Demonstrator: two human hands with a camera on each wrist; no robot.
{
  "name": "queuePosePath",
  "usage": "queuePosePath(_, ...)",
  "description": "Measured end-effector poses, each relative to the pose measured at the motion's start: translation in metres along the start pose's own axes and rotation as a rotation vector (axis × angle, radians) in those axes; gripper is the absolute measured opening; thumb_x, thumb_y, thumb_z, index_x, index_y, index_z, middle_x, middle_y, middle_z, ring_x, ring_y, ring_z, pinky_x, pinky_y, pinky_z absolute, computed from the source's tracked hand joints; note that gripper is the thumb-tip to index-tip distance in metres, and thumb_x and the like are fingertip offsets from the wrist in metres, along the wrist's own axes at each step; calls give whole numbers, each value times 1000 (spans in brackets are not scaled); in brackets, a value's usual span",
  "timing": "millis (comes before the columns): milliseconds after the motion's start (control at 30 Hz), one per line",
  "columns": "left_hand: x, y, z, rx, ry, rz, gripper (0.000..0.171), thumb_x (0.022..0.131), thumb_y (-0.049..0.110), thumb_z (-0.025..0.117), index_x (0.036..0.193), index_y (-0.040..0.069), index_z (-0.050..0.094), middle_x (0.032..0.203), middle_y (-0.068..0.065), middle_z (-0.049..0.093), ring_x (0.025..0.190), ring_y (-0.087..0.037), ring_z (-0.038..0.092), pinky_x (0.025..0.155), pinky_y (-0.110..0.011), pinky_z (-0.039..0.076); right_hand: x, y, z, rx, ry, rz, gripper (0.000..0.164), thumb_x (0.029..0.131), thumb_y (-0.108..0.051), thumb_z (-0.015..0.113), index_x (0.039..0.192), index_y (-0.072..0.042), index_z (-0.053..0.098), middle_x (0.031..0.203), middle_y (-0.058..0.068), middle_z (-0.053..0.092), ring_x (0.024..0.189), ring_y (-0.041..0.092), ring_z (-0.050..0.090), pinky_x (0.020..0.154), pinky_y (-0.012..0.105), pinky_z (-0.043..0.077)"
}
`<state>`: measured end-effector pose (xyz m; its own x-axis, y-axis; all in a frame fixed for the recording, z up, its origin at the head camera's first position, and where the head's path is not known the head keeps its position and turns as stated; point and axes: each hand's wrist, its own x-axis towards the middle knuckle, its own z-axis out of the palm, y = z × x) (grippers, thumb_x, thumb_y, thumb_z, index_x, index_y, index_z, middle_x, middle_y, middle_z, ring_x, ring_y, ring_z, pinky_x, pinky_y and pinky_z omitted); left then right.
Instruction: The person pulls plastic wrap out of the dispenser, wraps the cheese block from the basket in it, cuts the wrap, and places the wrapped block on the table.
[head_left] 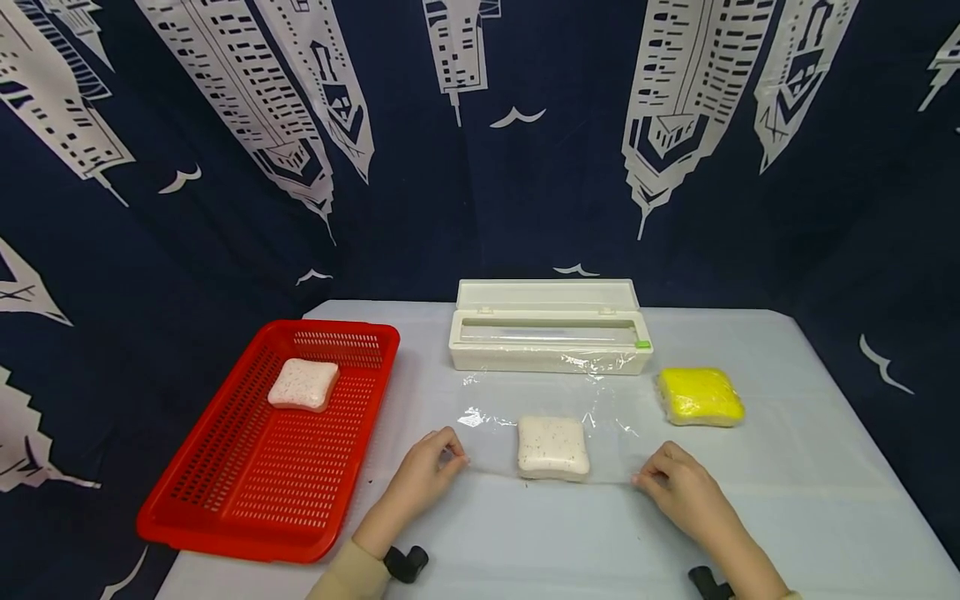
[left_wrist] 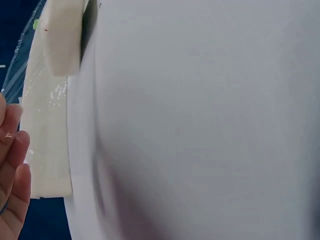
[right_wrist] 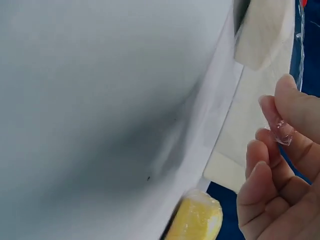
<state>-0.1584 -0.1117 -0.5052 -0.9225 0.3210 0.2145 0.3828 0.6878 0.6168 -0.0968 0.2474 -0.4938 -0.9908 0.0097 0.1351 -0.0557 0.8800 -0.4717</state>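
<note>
A sheet of clear plastic wrap (head_left: pixel 487 417) stretches from the white dispenser box (head_left: pixel 551 360) toward me. On it lies a cream speckled soap-like block (head_left: pixel 553 448). My left hand (head_left: pixel 422 473) pinches the sheet's near left corner. With thumb and forefinger my right hand (head_left: pixel 686 492) pinches the near right corner; a crumpled bit of wrap (right_wrist: pixel 283 133) shows at those fingers in the right wrist view. In the left wrist view only the fingers (left_wrist: pixel 15 150) of the left hand appear, at the left edge.
At the left a red perforated basket (head_left: pixel 300 542) holds a pinkish speckled block (head_left: pixel 303 384). A yellow block in clear wrap (head_left: pixel 701 397) lies right of the sheet. The dispenser's lid (head_left: pixel 546 295) stands raised at the back. Behind the table hangs a dark blue patterned cloth (head_left: pixel 480 208).
</note>
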Motion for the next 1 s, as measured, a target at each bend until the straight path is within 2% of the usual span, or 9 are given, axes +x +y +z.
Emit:
queuePosePath(167,3,-5,3,-15,-11,-69,19,87,13,74,82,18,56,72,7,55,69,-7,47,62,-21,40,5,5,1,22,-86,26,18,83,-17,77,72,-13,64,73,-3,48,66,10,43,56,22,38)
queuePosePath(267,4,-8,5,-18,-12,-83,19,87,13,73,82,16,55,67,6,52,63,-6,44,58,-20,37,10,6,1,33,-143,44,22,86,-19,74,71,-14,59,72,-2,46,66,12,42,56,23,35)
queuePosePath(500,6,-11,12,-25,10,-124,20,86,8,73,80,13,54,71,3,62,63,-5,50,59,-20,40,21,4,0,61,-263,96,28,91,-20,68,68,-12,54,69,0,45,65,15,42,57,26,33)
queuePosePath(767,11,-6,19,2,-35,-210,18,85,7,70,78,10,54,63,2,56,57,-8,46,54,-22,37,29,-1,-4,74,-362,165,33,91,-19,66,63,-10,52,61,-1,45,60,15,43,57,28,33)
queuePosePath(1000,17,0,22,81,-47,-257,17,82,6,68,75,10,53,59,2,50,54,-13,44,52,-25,33,40,-8,-6,43,-438,239,31,89,-22,67,63,-8,57,59,0,46,59,15,44,56,27,34)
